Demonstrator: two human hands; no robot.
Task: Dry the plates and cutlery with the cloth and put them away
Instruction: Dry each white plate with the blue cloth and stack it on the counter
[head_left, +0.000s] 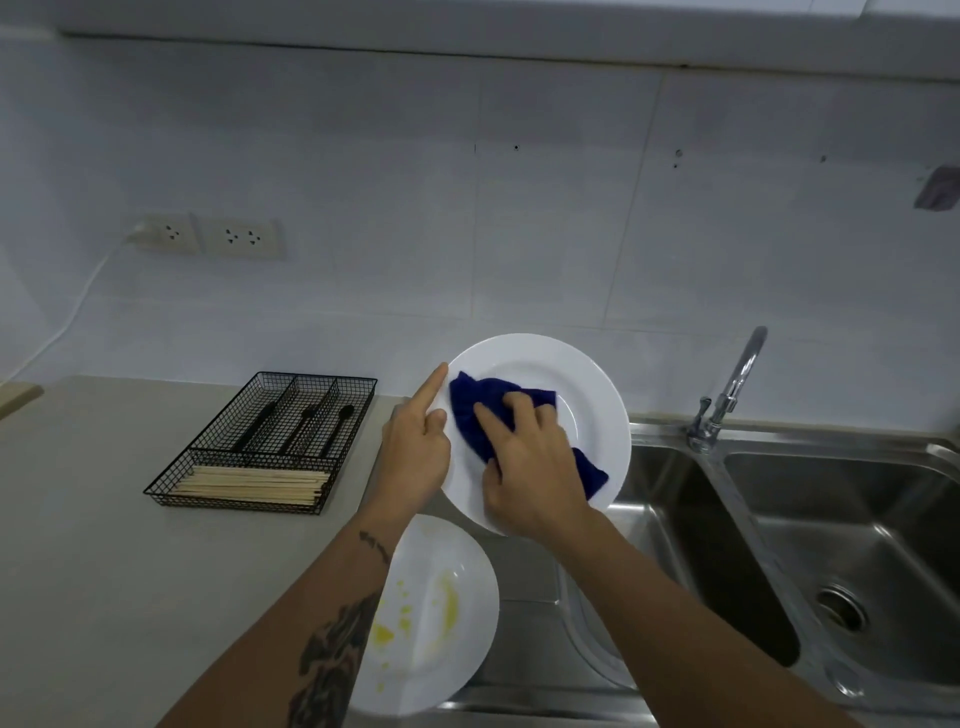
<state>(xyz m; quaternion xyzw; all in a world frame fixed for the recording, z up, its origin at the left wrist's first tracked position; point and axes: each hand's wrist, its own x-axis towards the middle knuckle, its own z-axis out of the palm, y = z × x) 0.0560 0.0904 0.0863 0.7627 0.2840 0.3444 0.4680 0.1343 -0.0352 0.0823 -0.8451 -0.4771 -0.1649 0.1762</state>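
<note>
Our right hand presses a dark blue cloth against the face of a white plate, fingers curled over the bunched fabric. Our left hand grips that plate's left rim, index finger pointing straight up along the edge, and holds the plate tilted above the counter. Just below the hands lies a second white plate, smeared with yellow. Left of the fingers a black wire tray holds dark cutlery and pale chopsticks. To the right are a steel sink and tap.
</note>
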